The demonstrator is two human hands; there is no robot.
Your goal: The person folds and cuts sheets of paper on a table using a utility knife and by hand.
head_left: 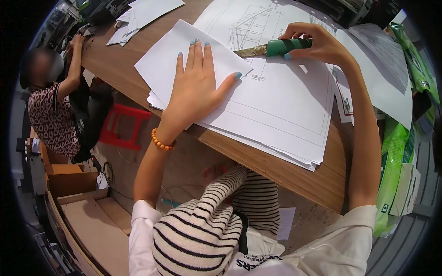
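1. Nearest us, at the brown wooden table's (pixel 335 177) edge, a large white printed paper sheet (pixel 276 110) lies flat.
2. Our left hand (pixel 195 87) rests flat, fingers outstretched, on a blank white paper piece (pixel 159 60) over it; this seems light, smooth and easily creased, best steadied under a spread palm.
3. Farther off, our right hand (pixel 320 43) grasps the green cylindrical handle (pixel 279 48) of a stained flat metal blade (pixel 252 51), tip at the paper piece's edge; it looks stiff, the handle probably the safe hold.

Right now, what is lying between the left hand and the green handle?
In the head view, a stained blade reaches from the green handle toward the left hand; nearer the hand shows part of the white sheet under it.
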